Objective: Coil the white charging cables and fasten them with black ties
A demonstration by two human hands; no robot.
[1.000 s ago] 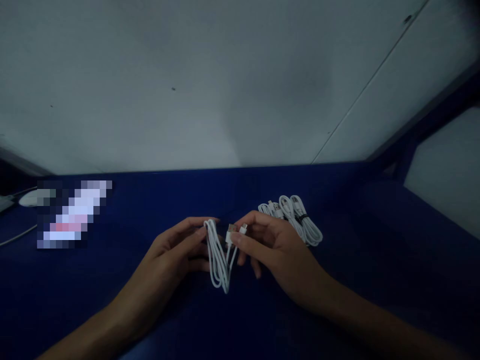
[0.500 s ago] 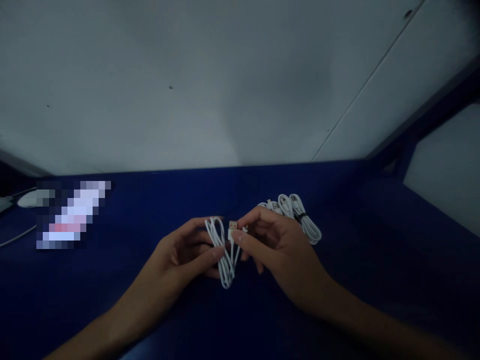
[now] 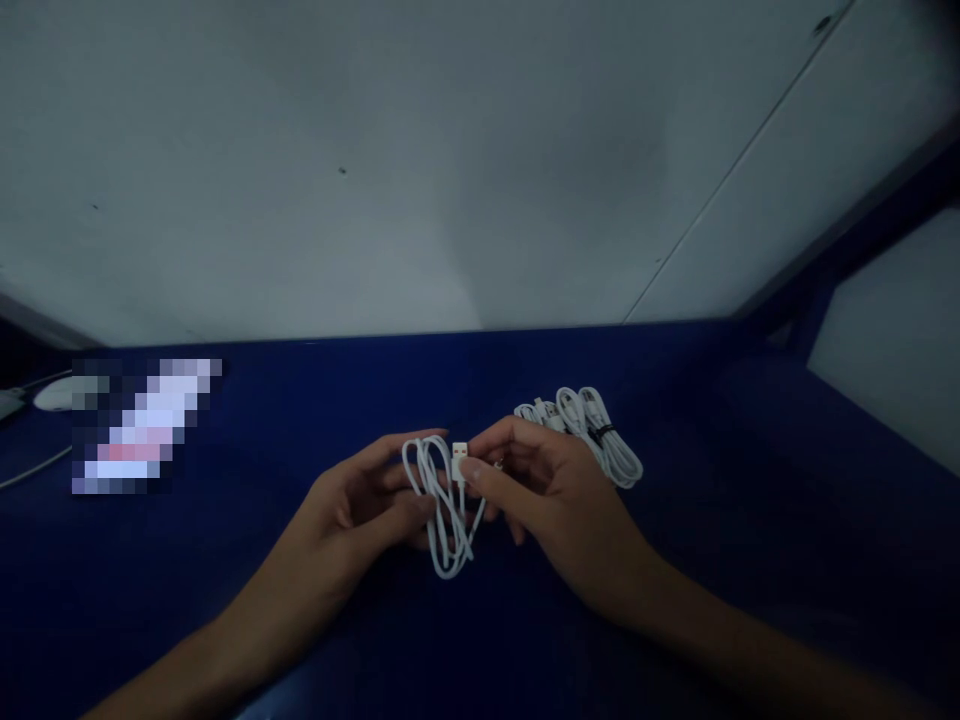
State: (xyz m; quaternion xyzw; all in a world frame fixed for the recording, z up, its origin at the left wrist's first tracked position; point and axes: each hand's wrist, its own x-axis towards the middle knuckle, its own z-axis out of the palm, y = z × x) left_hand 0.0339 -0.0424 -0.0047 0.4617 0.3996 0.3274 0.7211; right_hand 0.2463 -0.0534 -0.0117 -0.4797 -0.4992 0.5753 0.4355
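Note:
A white USB cable (image 3: 448, 560) is looped into a loose coil between my two hands, above the blue table. My left hand (image 3: 360, 510) pinches the coil's left side, thumb in front and fingers behind. With thumb and forefinger, my right hand (image 3: 547, 485) grips the cable near its USB plug (image 3: 460, 455), which points up. The cable's other end shows partly by the right fingers; its plug type is hard to make out. Behind the right hand lie several coiled white cables (image 3: 619, 460), at least one bound with a black tie.
The blue table (image 3: 375, 380) meets a pale grey wall panel (image 3: 300, 250) at the back. To the left are a pixelated, lit phone-like object (image 3: 150, 425), a white rounded object (image 3: 56, 393) and a thin white cord (image 3: 37, 468). A blue frame (image 3: 862, 240) rises on the right.
The coil's loops have spread a little wider in the left hand. The USB plug has turned to show its face and shifted slightly left. Both hands stay nearly in place.

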